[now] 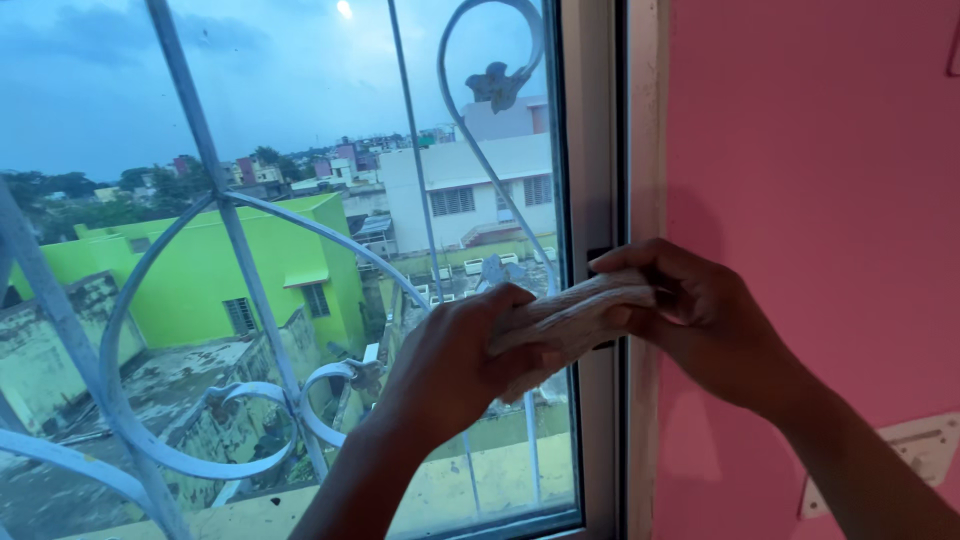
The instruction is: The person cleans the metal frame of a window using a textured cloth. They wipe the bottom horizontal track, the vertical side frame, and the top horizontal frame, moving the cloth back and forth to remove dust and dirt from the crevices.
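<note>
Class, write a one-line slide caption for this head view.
Left hand and right hand grip a twisted pale cloth before the window frame, beside a pink wall.

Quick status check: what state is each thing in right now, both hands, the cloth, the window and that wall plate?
Left hand: closed on one end of the cloth.
Right hand: gripping the other end.
Cloth: rolled or twisted, stretched between the hands, in front of the frame.
Window: glass looks shut in its frame, white grille behind it.
Wall plate: fixed on the pink wall, untouched.
</note>
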